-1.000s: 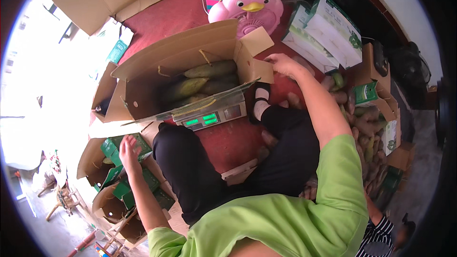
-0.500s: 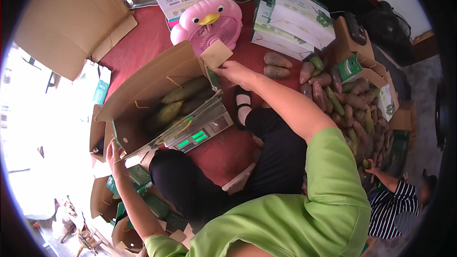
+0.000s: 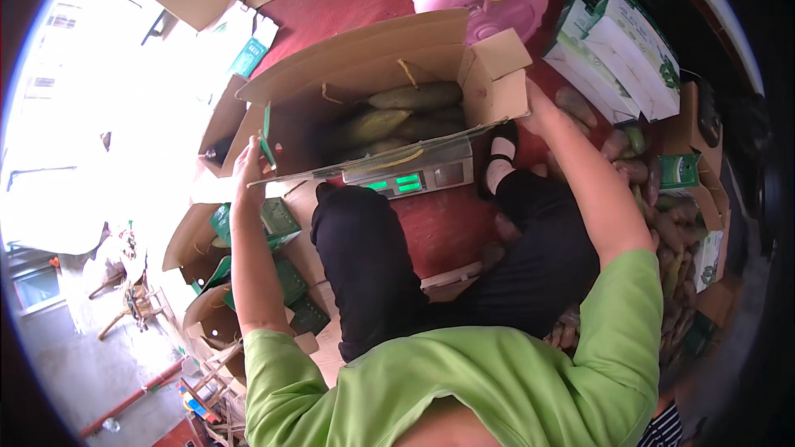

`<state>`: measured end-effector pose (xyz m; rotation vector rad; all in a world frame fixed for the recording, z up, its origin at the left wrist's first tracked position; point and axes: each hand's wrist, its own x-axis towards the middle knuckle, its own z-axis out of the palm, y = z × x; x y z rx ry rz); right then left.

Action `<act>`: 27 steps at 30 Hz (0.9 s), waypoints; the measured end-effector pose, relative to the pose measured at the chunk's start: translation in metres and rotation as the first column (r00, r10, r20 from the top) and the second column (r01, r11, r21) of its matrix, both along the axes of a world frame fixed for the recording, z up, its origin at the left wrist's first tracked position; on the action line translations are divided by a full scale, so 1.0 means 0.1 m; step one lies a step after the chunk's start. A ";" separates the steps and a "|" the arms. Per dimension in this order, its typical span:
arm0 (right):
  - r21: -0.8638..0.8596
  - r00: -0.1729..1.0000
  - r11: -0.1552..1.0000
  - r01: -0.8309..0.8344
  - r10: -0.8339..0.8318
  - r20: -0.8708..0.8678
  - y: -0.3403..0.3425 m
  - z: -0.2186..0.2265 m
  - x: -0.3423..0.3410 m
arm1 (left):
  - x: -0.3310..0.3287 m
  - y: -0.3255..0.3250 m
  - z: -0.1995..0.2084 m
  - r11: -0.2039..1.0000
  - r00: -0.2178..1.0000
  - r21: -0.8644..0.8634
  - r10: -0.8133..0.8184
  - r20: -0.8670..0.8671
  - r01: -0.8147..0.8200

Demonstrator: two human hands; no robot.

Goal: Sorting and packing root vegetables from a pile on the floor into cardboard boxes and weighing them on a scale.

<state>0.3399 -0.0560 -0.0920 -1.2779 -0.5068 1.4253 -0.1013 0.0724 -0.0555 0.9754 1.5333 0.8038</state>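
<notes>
An uncapped cardboard box [image 3: 364, 50] with yellow rope handles sits on a scale [image 3: 451, 175] with lit green digits. Long green radishes [image 3: 418, 98] lie inside it, mostly toward the right; the left part of the interior is in shadow. My left hand [image 3: 247, 167] is closed on the box's left edge, beside a narrow green flap. At the opposite end, my right hand [image 3: 540, 111] grips the box's right side, below a raised flap [image 3: 502, 55]. Some of the right fingers are hidden behind the cardboard.
A pink duck-faced fan [image 3: 489, 2] stands behind the box on red floor covering. White-and-green cartons [image 3: 625, 54] are at the back right, above a heap of radishes [image 3: 675, 232]. More open boxes [image 3: 195, 252] stand at my left. My bent legs flank the scale's front.
The view has turned, so the scene sits farther right and higher. My right hand has moved from the flap's upper corner down to the box's right side. My left hand stays at the left edge.
</notes>
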 end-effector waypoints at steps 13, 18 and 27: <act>-0.073 0.973 0.989 -0.126 0.137 0.184 0.09 -0.03 0.02 | -0.21 0.19 -0.59 0.980 0.932 0.023 0.181 0.314 -0.198; -0.209 0.965 0.974 0.091 -0.034 0.260 0.11 0.46 -0.40 | -0.20 0.20 -0.66 0.939 0.896 -0.048 0.338 0.287 -0.339; 0.097 0.964 0.983 -0.153 0.127 0.235 0.58 0.24 -0.37 | -0.80 -0.54 0.39 0.905 0.872 0.155 0.316 0.374 -0.395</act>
